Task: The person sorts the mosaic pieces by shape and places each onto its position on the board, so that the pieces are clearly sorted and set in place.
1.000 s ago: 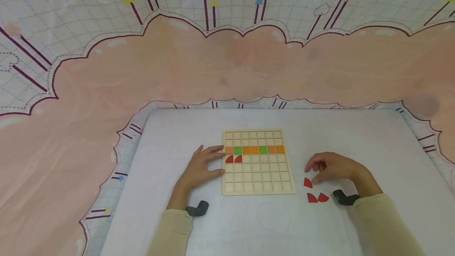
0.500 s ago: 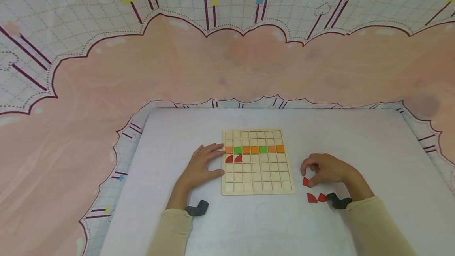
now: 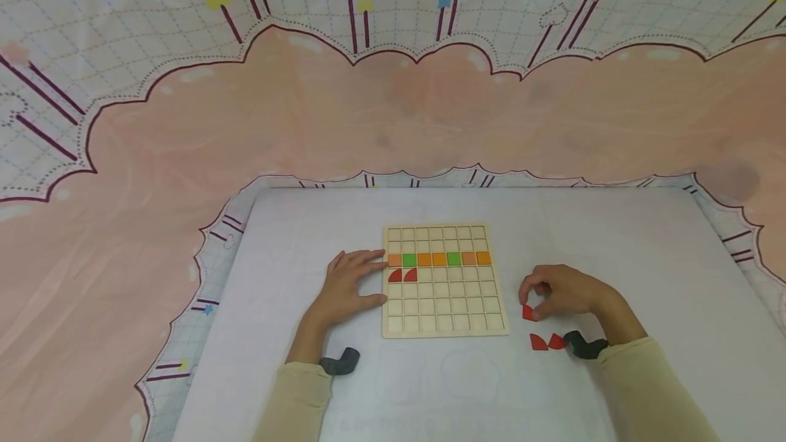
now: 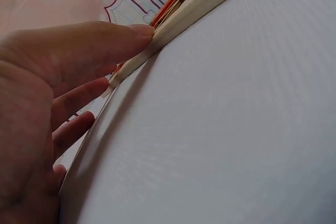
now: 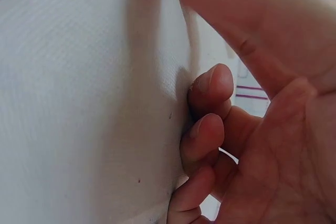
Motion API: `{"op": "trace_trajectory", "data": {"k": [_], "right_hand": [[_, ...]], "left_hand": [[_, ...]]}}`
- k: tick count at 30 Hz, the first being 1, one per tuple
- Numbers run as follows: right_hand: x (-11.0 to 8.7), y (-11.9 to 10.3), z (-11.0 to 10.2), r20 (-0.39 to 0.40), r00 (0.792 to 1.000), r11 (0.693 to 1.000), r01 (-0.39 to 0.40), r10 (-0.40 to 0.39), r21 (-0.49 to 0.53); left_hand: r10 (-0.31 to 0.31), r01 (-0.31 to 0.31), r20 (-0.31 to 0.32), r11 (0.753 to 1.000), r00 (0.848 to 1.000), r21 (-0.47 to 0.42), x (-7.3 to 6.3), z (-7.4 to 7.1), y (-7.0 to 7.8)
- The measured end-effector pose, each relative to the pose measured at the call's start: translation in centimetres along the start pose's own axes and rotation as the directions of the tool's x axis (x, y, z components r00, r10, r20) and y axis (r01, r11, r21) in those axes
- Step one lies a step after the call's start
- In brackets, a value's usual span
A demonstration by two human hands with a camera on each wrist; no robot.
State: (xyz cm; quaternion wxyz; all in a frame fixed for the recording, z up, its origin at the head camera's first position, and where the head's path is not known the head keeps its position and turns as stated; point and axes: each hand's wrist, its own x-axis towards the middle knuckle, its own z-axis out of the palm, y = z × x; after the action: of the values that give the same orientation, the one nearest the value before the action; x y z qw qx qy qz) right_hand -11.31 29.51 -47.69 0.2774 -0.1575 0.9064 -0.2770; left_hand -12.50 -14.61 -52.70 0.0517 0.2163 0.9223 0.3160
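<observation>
A square wooden grid board [image 3: 445, 322] lies on the white table. One row of its cells holds orange and green square tiles [image 3: 424, 259], and below that sit two red quarter-circle pieces [image 3: 410, 275]. My left hand [image 3: 350, 288] rests at the board's left side, fingers and thumb extended and touching its edge; the left wrist view shows the thumb [image 4: 115, 43] on the wooden rim. Right of the board, my right hand [image 3: 568, 290] pinches a red quarter-circle piece [image 3: 529, 313] between thumb and index finger, its other fingers curled in. Most of that piece is hidden in the right wrist view.
Two more red quarter-circle pieces, one fully visible [image 3: 538, 342] and one partly behind the black wrist mount [image 3: 586, 346], lie just below my right hand. Another black mount [image 3: 340, 361] sits on the left wrist. White table surface [image 3: 430, 387] extends around the board.
My right hand has moved slightly left and closed its thumb and index finger on the upper red piece, which has shifted a little. My left hand stays at the board's edge.
</observation>
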Motion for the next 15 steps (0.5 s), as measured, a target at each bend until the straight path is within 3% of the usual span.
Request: {"op": "trace_trajectory", "data": {"k": [7, 15], "right_hand": [[0.27, 0.05, 0.29, -0.011, 0.999, 0.999, -0.033, 0.033, 0.001], [0.32, 0.20, 0.44, -0.010, 0.998, 0.998, -0.058, 0.058, 0.015]], "left_hand": [[0.012, -0.012, -0.013, 1.000, 1.000, 0.010, 0.01, 0.03, -0.16], [0.027, -0.027, -0.015, 0.999, 1.000, -0.044, -0.06, -0.12, -0.09]]}}
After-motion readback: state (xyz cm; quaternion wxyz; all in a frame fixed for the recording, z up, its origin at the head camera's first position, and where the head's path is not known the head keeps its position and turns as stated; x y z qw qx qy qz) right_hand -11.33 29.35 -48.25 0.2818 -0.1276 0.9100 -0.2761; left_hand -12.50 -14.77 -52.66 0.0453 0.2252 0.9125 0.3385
